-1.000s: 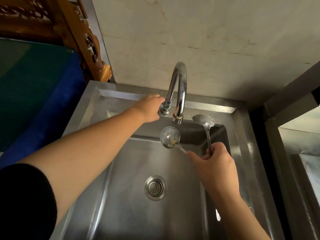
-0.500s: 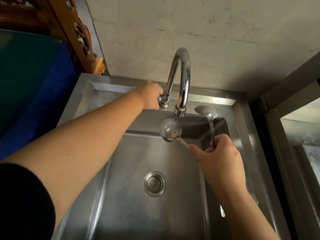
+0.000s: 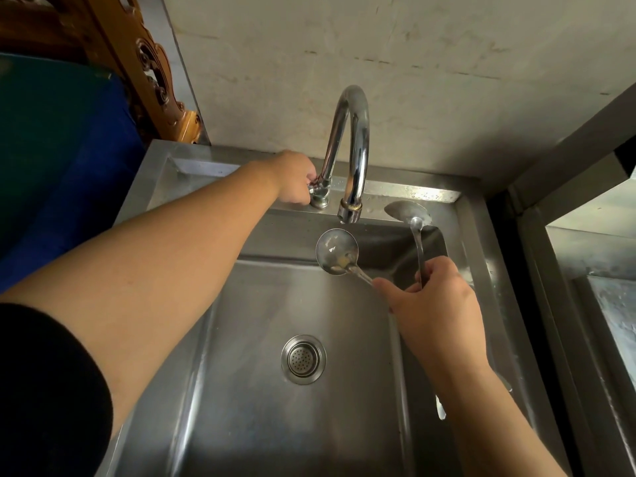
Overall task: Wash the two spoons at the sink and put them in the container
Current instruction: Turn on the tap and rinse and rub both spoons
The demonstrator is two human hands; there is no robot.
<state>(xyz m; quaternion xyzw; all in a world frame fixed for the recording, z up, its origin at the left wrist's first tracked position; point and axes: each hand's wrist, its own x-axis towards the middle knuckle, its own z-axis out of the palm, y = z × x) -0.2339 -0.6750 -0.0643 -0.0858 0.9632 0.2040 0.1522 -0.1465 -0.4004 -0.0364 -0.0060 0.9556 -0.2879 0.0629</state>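
Spoons: two, both metal, both held by their handles in the right hand (image 3: 435, 304) above the sink (image 3: 241, 390). Grip of the right hand is closed around the two handles together; the handles fan apart above the fist.

Round-bowled spoon (image 3: 336, 252): bowl faces up toward the camera, directly below the faucet (image 3: 354, 139) outlet, not touching it. A small yellowish residue sits in the bowl near the neck. Handle runs down and right into the thumb side of the hand.

Oval spoon (image 3: 407, 212): bowl lies further right and back, over the rear ledge of the sink, to the right of the outlet. Cannot tell whether it touches the ledge. Handle runs nearly straight down into the fingers.

Left hand (image 3: 296, 180): reaches across the basin to the valve handle (image 3: 318, 192) at the base of the faucet. Grip there is curled closed on the handle, fingers wrapped around it. A black sleeve (image 3: 48, 390) covers the upper left arm.

Water: no clear stream visible from the outlet; only a small drop or glint at its tip. Droplets on the rear ledge.

Sink: stainless, basin bare apart from the round drain strainer (image 3: 303, 359) in the middle of the floor.

Surroundings: pale stained wall (image 3: 447, 63) behind; carved wooden piece (image 3: 151, 74) at upper left; a steel frame (image 3: 568, 235) at right.
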